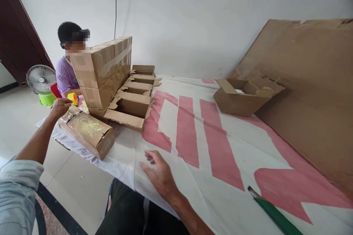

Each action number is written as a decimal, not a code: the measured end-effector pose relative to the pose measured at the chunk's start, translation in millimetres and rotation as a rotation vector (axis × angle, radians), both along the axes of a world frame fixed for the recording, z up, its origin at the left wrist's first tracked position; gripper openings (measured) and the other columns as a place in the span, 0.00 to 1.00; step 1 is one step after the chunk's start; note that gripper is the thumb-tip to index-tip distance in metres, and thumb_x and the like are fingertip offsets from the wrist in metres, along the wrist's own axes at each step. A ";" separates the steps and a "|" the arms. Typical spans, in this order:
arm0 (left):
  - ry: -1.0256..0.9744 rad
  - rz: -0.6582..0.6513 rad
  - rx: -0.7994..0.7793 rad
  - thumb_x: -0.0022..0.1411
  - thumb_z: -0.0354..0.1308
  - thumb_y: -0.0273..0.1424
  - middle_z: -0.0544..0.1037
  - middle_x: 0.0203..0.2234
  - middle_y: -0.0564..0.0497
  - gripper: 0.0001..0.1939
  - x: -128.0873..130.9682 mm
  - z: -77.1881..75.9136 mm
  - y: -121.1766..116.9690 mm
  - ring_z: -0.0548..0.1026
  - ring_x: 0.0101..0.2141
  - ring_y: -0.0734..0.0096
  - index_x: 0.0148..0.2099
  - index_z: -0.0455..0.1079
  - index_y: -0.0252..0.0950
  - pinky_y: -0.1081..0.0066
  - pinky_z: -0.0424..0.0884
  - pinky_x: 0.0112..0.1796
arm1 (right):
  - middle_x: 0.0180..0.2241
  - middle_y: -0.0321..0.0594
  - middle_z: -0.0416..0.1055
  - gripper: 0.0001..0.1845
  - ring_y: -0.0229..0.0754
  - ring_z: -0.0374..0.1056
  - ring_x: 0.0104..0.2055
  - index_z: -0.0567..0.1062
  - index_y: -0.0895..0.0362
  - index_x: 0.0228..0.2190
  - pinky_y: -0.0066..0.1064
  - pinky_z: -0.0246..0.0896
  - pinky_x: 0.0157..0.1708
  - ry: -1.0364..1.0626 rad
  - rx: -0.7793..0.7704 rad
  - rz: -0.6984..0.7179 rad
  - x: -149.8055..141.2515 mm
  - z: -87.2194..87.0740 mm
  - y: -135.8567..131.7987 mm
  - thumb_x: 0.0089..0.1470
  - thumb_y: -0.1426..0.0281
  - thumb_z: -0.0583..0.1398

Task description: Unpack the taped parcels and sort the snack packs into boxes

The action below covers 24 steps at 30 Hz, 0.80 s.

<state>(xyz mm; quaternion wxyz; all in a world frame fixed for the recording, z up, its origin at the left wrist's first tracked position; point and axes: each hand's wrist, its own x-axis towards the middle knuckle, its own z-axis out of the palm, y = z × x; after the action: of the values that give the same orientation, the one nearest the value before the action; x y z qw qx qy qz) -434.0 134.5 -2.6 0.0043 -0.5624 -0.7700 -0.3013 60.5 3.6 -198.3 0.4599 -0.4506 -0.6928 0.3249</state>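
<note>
My left hand (61,108) is just above the far left end of a closed cardboard box (86,128), its fingers pressed together. Whether anything is pinched in them I cannot make out. Clear and brown tape covers the top of this box, which lies at the table's near left edge. My right hand (161,178) hovers over the cloth to the right of the box, holding nothing, with thumb and fingers apart and slightly curled. Behind the box, an open carton (129,108) stands first in a row of several open cartons.
Taped boxes form a stacked wall (110,66); a person (64,75) sits behind it. An open carton (239,99) stands by a large cardboard sheet (309,91). A green-handled tool (275,213) lies on the red-and-white cloth (223,139). A fan (41,79) is on the floor.
</note>
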 end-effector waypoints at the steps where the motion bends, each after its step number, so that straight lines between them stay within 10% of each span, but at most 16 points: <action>1: 0.005 -0.002 0.010 0.52 0.61 0.34 0.89 0.36 0.43 0.16 1.9 -1.4 -0.6 0.83 0.42 0.53 0.39 0.86 0.35 0.62 0.77 0.48 | 0.55 0.51 0.79 0.28 0.56 0.77 0.56 0.75 0.54 0.59 0.50 0.76 0.56 0.014 -0.007 0.037 -17.4 5.5 2.6 0.62 0.56 0.67; 7: 0.044 -0.079 0.032 0.47 0.61 0.29 0.89 0.39 0.43 0.12 14.1 -10.0 -17.9 0.84 0.45 0.50 0.34 0.85 0.39 0.59 0.78 0.51 | 0.80 0.60 0.48 0.81 0.71 0.45 0.82 0.44 0.52 0.80 0.66 0.50 0.77 0.010 -0.088 0.205 -127.4 24.3 22.6 0.39 0.54 0.82; 14: 0.053 -0.196 -0.009 0.49 0.62 0.30 0.87 0.47 0.42 0.11 28.8 -27.5 -58.9 0.84 0.50 0.45 0.33 0.85 0.40 0.57 0.78 0.54 | 0.78 0.65 0.48 0.79 0.67 0.45 0.82 0.37 0.57 0.80 0.62 0.47 0.79 0.050 -0.042 0.180 -177.4 32.6 40.4 0.45 0.66 0.79; 18: 0.077 -0.235 -0.012 0.56 0.61 0.30 0.85 0.52 0.41 0.12 43.0 -25.4 -78.9 0.82 0.53 0.47 0.39 0.86 0.37 0.57 0.75 0.58 | 0.75 0.61 0.54 0.76 0.66 0.50 0.79 0.41 0.57 0.80 0.60 0.48 0.79 0.050 0.041 0.153 -142.6 46.7 41.4 0.43 0.70 0.78; 24: -0.009 -0.384 0.010 0.65 0.58 0.29 0.85 0.50 0.42 0.16 78.2 -29.0 -112.7 0.80 0.49 0.55 0.48 0.85 0.30 0.60 0.76 0.52 | 0.76 0.54 0.53 0.66 0.62 0.55 0.78 0.47 0.49 0.79 0.54 0.65 0.72 0.046 -0.029 0.200 -5.3 49.1 21.0 0.53 0.59 0.76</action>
<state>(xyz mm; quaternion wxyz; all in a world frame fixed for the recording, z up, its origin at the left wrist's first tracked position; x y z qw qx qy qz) -355.8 21.8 -31.6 -0.0541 -0.6977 -0.6469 -0.3031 55.2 24.6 -149.2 0.4344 -0.3784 -0.7188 0.3891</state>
